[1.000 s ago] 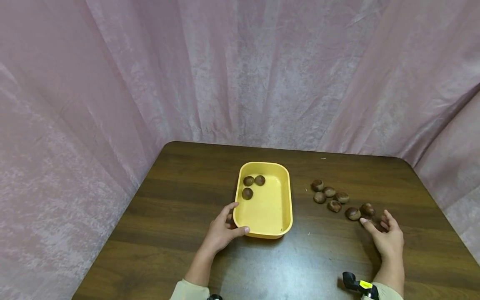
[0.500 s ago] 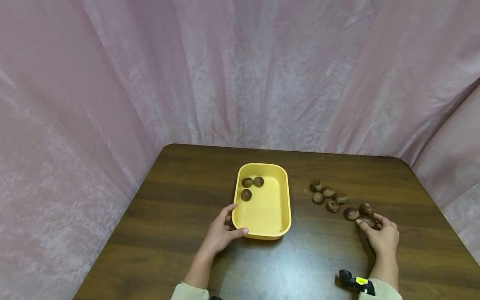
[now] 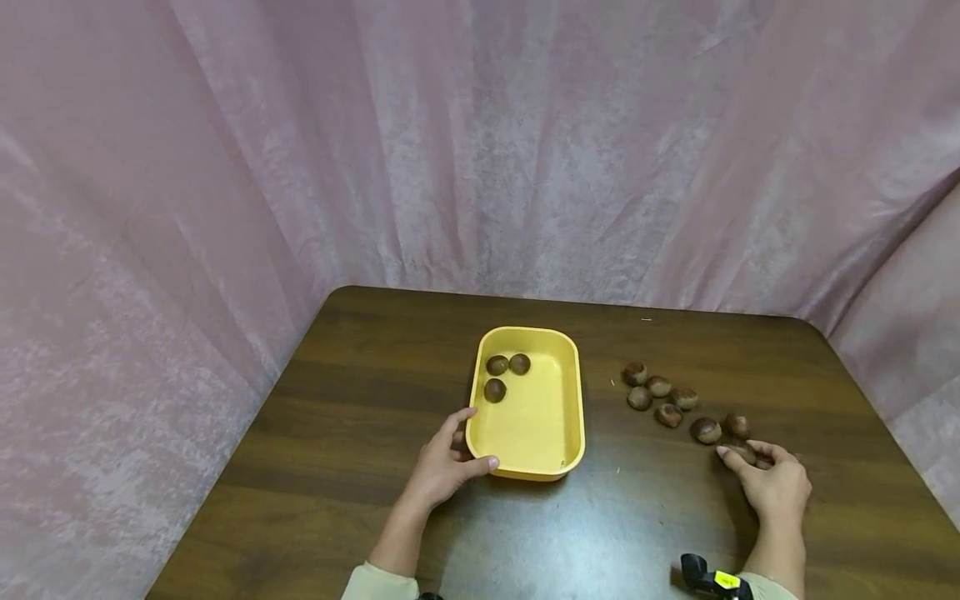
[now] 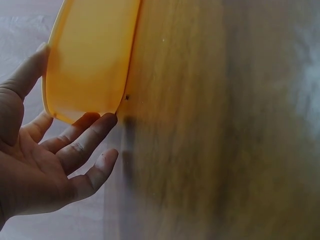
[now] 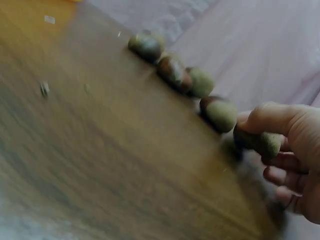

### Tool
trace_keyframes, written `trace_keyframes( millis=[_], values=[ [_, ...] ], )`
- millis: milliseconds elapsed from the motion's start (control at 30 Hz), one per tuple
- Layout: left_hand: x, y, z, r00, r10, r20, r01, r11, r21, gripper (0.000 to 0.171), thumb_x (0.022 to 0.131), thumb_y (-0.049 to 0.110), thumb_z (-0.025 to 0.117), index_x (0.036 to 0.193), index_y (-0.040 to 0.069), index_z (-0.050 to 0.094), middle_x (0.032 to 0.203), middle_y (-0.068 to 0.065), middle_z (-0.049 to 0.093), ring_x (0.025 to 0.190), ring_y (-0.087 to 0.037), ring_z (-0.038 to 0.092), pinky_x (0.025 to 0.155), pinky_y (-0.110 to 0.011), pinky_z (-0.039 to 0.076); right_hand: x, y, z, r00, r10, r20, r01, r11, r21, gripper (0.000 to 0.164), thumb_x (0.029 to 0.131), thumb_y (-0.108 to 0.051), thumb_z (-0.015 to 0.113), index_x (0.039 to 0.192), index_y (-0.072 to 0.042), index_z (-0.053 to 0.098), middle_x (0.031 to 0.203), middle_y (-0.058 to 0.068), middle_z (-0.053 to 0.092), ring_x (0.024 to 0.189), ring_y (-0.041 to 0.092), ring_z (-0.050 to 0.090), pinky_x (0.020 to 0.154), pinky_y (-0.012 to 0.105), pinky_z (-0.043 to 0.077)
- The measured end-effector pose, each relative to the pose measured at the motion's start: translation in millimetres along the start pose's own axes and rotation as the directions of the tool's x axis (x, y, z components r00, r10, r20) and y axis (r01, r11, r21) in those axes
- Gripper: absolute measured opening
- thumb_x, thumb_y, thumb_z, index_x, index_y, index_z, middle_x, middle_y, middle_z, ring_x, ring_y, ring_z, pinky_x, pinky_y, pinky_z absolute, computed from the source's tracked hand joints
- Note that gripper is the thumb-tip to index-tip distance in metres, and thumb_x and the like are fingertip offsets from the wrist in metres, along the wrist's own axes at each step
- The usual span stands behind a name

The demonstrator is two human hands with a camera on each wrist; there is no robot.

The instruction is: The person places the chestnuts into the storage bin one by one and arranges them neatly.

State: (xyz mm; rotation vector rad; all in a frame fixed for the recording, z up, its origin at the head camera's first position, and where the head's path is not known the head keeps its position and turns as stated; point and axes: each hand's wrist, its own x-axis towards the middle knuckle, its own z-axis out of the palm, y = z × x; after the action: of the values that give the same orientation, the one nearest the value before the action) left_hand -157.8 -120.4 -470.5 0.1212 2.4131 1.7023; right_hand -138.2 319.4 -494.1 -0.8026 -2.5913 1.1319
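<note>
My left hand (image 3: 442, 467) grips the near left corner of a yellow plastic tub (image 3: 530, 475), thumb at the near rim and fingers along the left side. In the left wrist view the fingers (image 4: 85, 147) lie against the tub's wall. Three brown chestnuts (image 3: 495, 390) sit in the tub's far left part. Over at the right, my right hand (image 3: 776, 487) pinches a chestnut (image 5: 257, 141) between thumb and fingers, low over the table. Just beyond it lie two more, one a chestnut (image 3: 706, 430) left of the thumb.
A loose group of several chestnuts (image 3: 658, 387) lies between the tub and my right hand. Small pale scraps dot the brown wooden table (image 3: 360, 400). A pink curtain (image 3: 525, 150) hangs behind the table's far edge.
My right hand's fingers have come together round the chestnut, and the hand has drawn slightly toward me with it. The left hand and the tub have stayed in place.
</note>
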Motion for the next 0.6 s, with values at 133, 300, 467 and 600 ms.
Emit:
trace_keyframes(
  millis=[133,300,467,600],
  values=[
    [-0.2,-0.2,0.2,1.000,-0.003,0.009,0.003,1.000,-0.009,0.080,0.072,0.030,0.082,0.139,0.022,0.039,0.110,-0.019,0.054,0.089,-0.027,0.060,0.066,-0.035,0.049,-6,-8,-4,0.999,0.014,-0.039,-0.013,1.000,0.010,0.058,0.081,-0.038,0.070,0.119,0.003,0.056,0.098,0.027,0.060,0.094,0.036,0.051,0.086,0.050,0.034],
    [0.0,1.6,-0.4,1.000,0.006,0.001,-0.006,1.000,0.004,0.079,0.072,0.030,0.082,0.139,0.021,0.040,0.110,-0.020,0.055,0.090,-0.029,0.060,0.066,-0.035,0.049,-8,-24,-4,0.998,0.023,-0.059,-0.018,0.997,0.070,0.058,0.079,-0.038,0.073,0.120,-0.001,0.059,0.085,0.015,0.065,0.072,0.011,0.054,0.073,0.036,0.039],
    [-0.2,1.3,0.1,1.000,0.009,0.006,-0.009,1.000,0.005,0.079,0.072,0.029,0.082,0.139,0.019,0.040,0.110,-0.021,0.055,0.091,-0.029,0.061,0.067,-0.036,0.050,-11,-38,-1,0.999,-0.017,0.044,0.014,0.997,0.082,0.059,0.081,-0.039,0.071,0.124,-0.003,0.057,0.105,0.015,0.061,0.066,-0.003,0.048,0.062,0.023,0.041],
    [-0.4,0.5,0.4,1.000,0.001,0.003,-0.001,1.000,0.005,0.080,0.071,0.030,0.082,0.138,0.021,0.040,0.111,-0.021,0.055,0.091,-0.029,0.060,0.067,-0.036,0.050,-12,-50,0,0.989,-0.058,0.132,0.038,0.988,0.151,0.060,0.082,-0.037,0.071,0.127,-0.001,0.054,0.111,0.012,0.056,0.074,-0.001,0.050,0.061,0.020,0.042]
  ],
)
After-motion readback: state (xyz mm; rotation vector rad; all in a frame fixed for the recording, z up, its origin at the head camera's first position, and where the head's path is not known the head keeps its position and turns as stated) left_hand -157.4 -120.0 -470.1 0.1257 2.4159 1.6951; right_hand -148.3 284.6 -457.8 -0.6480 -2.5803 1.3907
